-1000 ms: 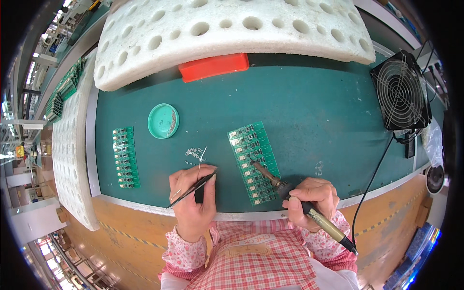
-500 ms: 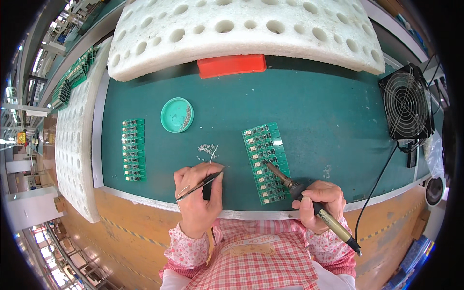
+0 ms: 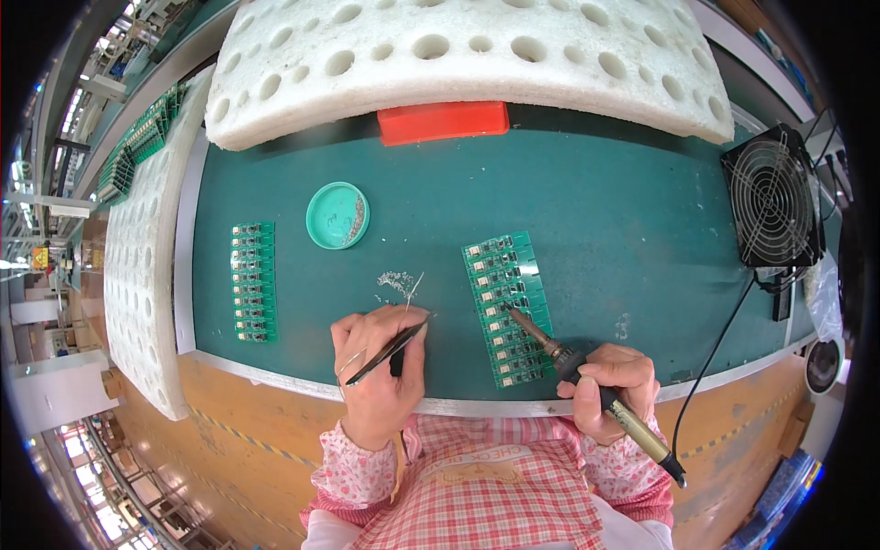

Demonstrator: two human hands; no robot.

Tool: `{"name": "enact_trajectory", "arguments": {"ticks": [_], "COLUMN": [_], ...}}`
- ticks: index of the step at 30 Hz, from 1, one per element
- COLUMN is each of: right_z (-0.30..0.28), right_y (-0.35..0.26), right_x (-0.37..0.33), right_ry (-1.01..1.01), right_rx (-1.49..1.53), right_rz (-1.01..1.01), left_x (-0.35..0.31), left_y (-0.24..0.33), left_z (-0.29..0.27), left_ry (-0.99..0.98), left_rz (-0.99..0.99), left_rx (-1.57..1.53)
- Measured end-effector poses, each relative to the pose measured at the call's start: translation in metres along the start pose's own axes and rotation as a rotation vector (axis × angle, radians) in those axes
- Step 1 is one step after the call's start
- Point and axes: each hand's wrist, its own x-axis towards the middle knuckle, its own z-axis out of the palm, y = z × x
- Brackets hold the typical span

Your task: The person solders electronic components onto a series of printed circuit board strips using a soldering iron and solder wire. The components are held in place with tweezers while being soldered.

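Observation:
My right hand (image 3: pixel 612 390) grips a soldering iron (image 3: pixel 634 427) with a dark collar and a gold-coloured handle. Its tip rests at or just over the middle of a green circuit board panel (image 3: pixel 513 312), which bears a column of small repeated parts. To the left of that panel, my left hand (image 3: pixel 378 367) is closed around black tweezers (image 3: pixel 392 351), whose points face right. A thin pale wire (image 3: pixel 415 290), apparently solder, sticks up from the same hand's fingers. Just beyond the fingers lies a scatter of tiny parts (image 3: pixel 396 281) on the green mat.
Another board panel (image 3: pixel 253 282) lies at the left. A round turquoise dish (image 3: pixel 337 216) holds tiny pieces. Behind are a red tray (image 3: pixel 444 123) and white foam with holes (image 3: pixel 458 78). A black fan (image 3: pixel 773 197) stands right, its cable hanging near the iron. Boards (image 3: pixel 139 142) sit on foam far left.
The wire and tweezers in my left hand have tilted slightly. My right hand and the iron have barely shifted; the whole view has moved a few pixels.

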Motion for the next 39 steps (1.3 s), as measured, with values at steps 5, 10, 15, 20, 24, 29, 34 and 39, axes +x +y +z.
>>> {"name": "enact_trajectory", "arguments": {"ticks": [5,10,15,20,24,29,34,39], "right_z": [0.0,0.0,-0.003,-0.005,-0.003,0.001,0.002,0.003], "right_y": [-0.001,-0.001,-0.002,-0.003,0.0,0.002,0.002,0.002], "right_x": [0.0,0.0,0.001,-0.003,-0.005,-0.003,-0.002,0.0], "right_ry": [0.001,0.019,-0.018,-0.044,-0.031,-0.042,-0.038,-0.041], "right_rx": [0.005,0.007,0.007,0.046,0.046,0.033,0.03,0.035], "right_rz": [0.001,-0.002,-0.008,-0.002,-0.004,-0.014,-0.017,-0.011], "left_x": [0.0,0.0,0.001,0.005,0.004,0.004,0.006,0.005], "left_y": [0.0,0.001,0.007,0.023,0.026,0.026,0.027,0.026], "left_z": [0.0,0.0,-0.001,0.012,0.023,0.026,0.026,0.026], "left_ry": [0.003,-0.01,-0.026,-0.044,-0.06,-0.068,-0.076,-0.078], "left_rz": [0.006,0.001,-0.024,-0.002,0.038,0.021,0.043,0.051], "left_rx": [0.006,0.005,-0.012,-0.164,-0.211,-0.203,-0.184,-0.17]}}
